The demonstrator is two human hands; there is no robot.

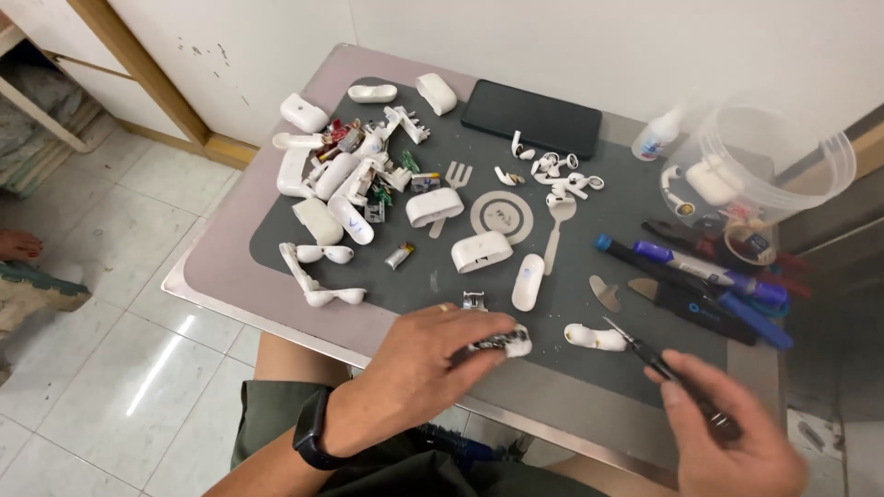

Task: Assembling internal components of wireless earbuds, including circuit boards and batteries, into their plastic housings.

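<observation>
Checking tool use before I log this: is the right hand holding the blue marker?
No. The right hand grips dark tweezers, while the blue marker lies untouched on the mat.

A small repair workshop — a metal surface (276, 304) carries a dark work mat (571, 304) strewn with opened white earbud cases (435, 206) and loose circuit bits (378, 198); screwdrivers and pens (709, 285) lie beyond the right grip (727, 442); a clear tub of parts (764, 166) stands farther off; tiled floor (120, 368), scuffed white wall (230, 46).
</observation>
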